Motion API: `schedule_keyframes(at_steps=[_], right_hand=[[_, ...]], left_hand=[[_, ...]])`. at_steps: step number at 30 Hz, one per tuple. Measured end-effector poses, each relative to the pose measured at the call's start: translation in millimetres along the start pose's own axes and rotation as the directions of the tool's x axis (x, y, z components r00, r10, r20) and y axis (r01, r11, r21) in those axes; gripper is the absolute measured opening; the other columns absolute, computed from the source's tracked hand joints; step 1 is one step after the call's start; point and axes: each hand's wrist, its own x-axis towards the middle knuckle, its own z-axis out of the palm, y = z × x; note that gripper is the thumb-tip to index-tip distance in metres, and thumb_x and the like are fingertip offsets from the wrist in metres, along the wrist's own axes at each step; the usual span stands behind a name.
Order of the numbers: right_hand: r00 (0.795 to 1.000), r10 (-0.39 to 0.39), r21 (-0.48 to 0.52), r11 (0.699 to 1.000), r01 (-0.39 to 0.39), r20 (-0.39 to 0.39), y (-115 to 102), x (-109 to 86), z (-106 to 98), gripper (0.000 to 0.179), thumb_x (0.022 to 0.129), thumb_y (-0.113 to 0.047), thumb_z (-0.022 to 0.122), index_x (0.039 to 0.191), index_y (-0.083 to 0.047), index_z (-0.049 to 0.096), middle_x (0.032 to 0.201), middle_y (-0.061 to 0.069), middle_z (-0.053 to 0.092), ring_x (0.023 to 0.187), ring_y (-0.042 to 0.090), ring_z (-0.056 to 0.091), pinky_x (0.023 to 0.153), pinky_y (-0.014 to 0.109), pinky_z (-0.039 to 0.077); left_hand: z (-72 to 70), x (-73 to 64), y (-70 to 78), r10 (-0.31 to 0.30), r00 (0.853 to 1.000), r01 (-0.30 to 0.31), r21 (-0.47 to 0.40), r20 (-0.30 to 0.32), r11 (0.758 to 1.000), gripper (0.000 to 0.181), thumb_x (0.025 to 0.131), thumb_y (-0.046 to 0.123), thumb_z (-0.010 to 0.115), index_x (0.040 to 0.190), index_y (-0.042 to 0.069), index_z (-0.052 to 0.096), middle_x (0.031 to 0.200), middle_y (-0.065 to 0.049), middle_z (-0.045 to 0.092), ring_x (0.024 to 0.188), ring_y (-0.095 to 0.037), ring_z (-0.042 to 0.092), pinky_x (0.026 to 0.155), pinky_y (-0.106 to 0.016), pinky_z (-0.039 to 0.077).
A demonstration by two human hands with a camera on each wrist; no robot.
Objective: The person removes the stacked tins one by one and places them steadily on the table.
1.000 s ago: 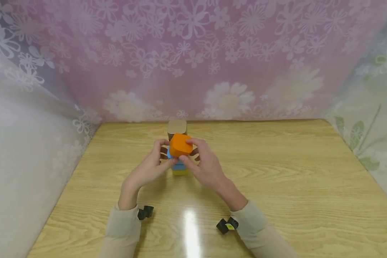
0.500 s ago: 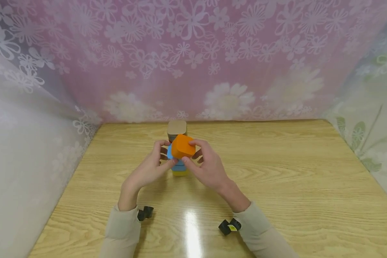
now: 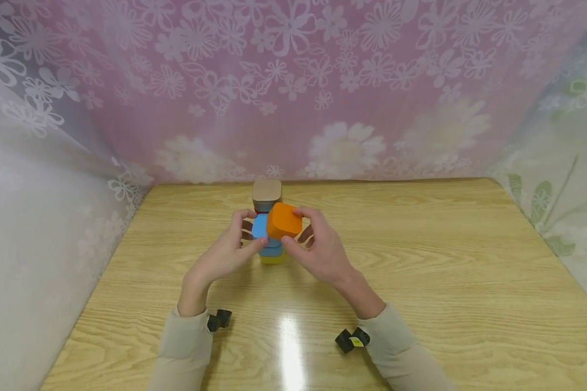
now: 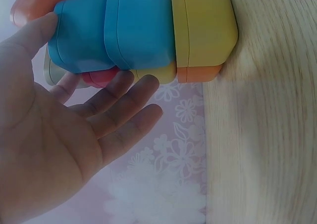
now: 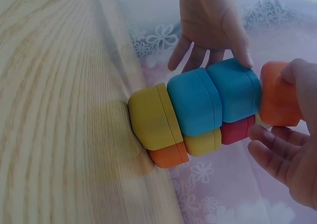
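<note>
My right hand (image 3: pixel 322 247) pinches a rounded orange box (image 3: pixel 285 220) between thumb and fingers, tilted over the right part of a front stack. That stack has two blue boxes, the upper blue box (image 4: pixel 82 33) and the lower blue box (image 4: pixel 139 28), above a yellow box (image 4: pixel 205 26) on the table. A seam line runs around each box near one end. My left hand (image 3: pixel 225 250) holds the upper blue box at its left side, thumb in front and index finger behind, other fingers spread loosely. In the right wrist view the orange box sits right beside the upper blue one.
Close behind stands a second stack: an orange box (image 5: pixel 169 155) lowest, then a yellow box (image 5: pixel 203 142), a red box (image 5: pixel 237 130) and a beige-topped box (image 3: pixel 267 190). The wooden table (image 3: pixel 420 260) meets a flowered pink curtain (image 3: pixel 293 108) at the back.
My right hand has shifted the orange box to the right, uncovering more of the upper blue box's top. The left hand stays nearly in place.
</note>
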Motion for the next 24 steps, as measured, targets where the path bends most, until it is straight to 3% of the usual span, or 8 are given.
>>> schedule_keyframes(at_steps=[16, 24], right_hand=[[0.999, 0.036, -0.029, 0.999, -0.035, 0.028, 3.6, -0.1, -4.5, 0.068, 0.09, -0.021, 0.071, 0.148, -0.003, 0.041, 0.135, 0.012, 0.052, 0.08, 0.021, 0.059, 0.065, 0.043, 0.057], [0.997, 0.056, -0.001, 0.998, -0.056, 0.06, 6.1, -1.3, -8.4, 0.067, 0.089, -0.019, 0.073, 0.146, -0.004, 0.041, 0.133, 0.01, 0.053, 0.08, 0.033, 0.061, 0.065, 0.045, 0.056]], left_hand=[[-1.5, -0.8, 1.6, -0.02, 1.0, 0.02, -0.007, 0.001, 1.0, 0.063, 0.097, 0.046, 0.06, 0.142, 0.018, 0.025, 0.129, -0.012, 0.047, 0.115, -0.029, 0.055, 0.097, -0.047, 0.049], [-1.5, -0.2, 0.9, -0.021, 1.0, 0.021, -0.01, 0.004, 1.0, 0.063, 0.098, 0.045, 0.06, 0.142, 0.018, 0.025, 0.128, -0.013, 0.047, 0.115, -0.03, 0.055, 0.097, -0.047, 0.049]])
